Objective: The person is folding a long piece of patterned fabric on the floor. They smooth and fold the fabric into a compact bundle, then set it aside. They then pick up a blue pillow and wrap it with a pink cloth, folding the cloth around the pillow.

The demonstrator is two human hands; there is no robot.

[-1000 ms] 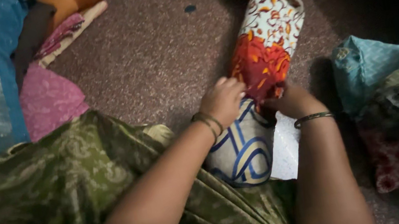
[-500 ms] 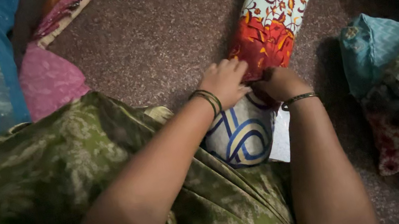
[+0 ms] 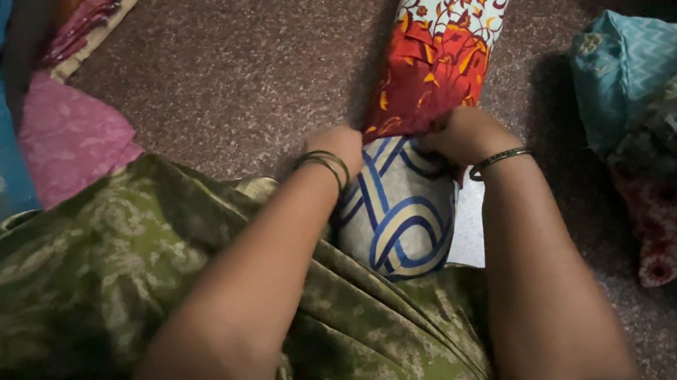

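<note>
Both hands on the patterned bolster

We grip the bolster (image 3: 402,207) with our left hand (image 3: 337,146) and right hand (image 3: 461,136), pinching the red floral cover (image 3: 442,42) just beyond our fingers.

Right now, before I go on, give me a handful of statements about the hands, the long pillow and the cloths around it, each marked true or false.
1. Both hands grip the long bolster pillow with the cream and blue looped print where the red and cream floral cover ends. True: left hand, right hand.
2. The floral cover hides the whole pillow. False: the near end shows bare.
3. Each wrist wears a bangle. True.
4. A folded light blue zigzag cloth lies to the right. True.
5. The pink cloth lies on top of the pillow. False: it lies apart, on the speckled floor at the left.
6. The pillow stands upright. False: it lies flat.
</note>
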